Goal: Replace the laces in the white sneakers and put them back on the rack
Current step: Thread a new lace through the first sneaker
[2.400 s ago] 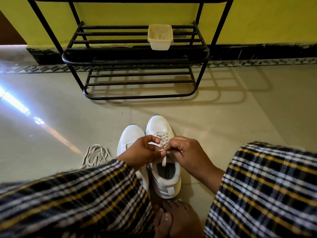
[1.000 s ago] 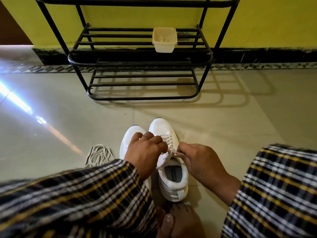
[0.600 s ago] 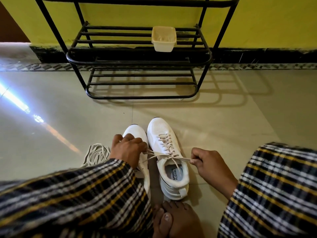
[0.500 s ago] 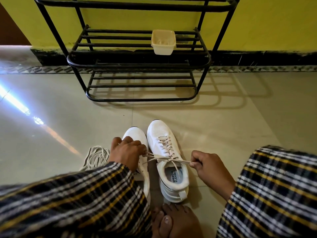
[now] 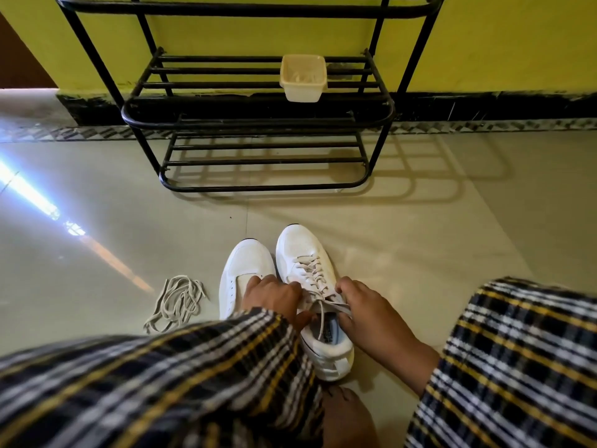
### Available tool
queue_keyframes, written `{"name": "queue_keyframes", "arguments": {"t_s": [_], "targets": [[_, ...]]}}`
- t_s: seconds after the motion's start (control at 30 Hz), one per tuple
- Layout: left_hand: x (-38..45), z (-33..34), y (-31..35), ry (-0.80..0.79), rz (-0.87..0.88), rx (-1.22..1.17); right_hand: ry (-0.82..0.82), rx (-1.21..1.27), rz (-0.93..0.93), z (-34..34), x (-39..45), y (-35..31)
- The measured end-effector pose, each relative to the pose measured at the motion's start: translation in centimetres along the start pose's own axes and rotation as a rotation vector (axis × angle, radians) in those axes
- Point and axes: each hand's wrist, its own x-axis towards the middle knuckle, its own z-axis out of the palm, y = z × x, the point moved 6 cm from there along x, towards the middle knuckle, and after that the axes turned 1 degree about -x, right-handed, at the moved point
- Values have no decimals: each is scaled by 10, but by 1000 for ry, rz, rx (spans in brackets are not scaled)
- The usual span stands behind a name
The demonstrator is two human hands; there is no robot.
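Two white sneakers stand side by side on the floor, toes toward the rack. The right sneaker [image 5: 302, 250] carries a cream lace [image 5: 310, 270] threaded up its eyelets. The left sneaker [image 5: 247, 263] shows no lace. My left hand [image 5: 274, 297] and my right hand [image 5: 368, 312] meet over the right sneaker's tongue, each pinching a lace end, and the lace crosses between them above the shoe opening. My checked knee covers the left sneaker's heel. A loose bundle of laces [image 5: 176, 302] lies on the floor to the left.
A black metal shoe rack [image 5: 258, 119] stands against the yellow wall ahead, with a cream plastic tub [image 5: 303, 77] on its middle shelf. My bare foot [image 5: 347, 415] rests just behind the sneakers. Glossy floor tiles lie between sneakers and rack.
Half a second ago my hands were apart, pulling the lace ends taut sideways. They have now come together over the right sneaker's tongue, and the lace hangs slack into the shoe.
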Motion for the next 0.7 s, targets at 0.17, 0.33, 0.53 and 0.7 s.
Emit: {"name": "queue_keyframes", "arguments": {"t_s": [0.17, 0.33, 0.53, 0.7], "targets": [[14, 3, 31, 8, 70, -35, -27, -22, 94, -10, 5, 35], [16, -7, 50, 59, 104, -55, -127, -65, 119, -17, 8, 43], [-16, -28, -18, 204, -23, -118, 97, -399, -48, -54, 4, 2], [-54, -9, -81, -341, -302, -38, -85, -190, -536, -3, 7, -90]]}}
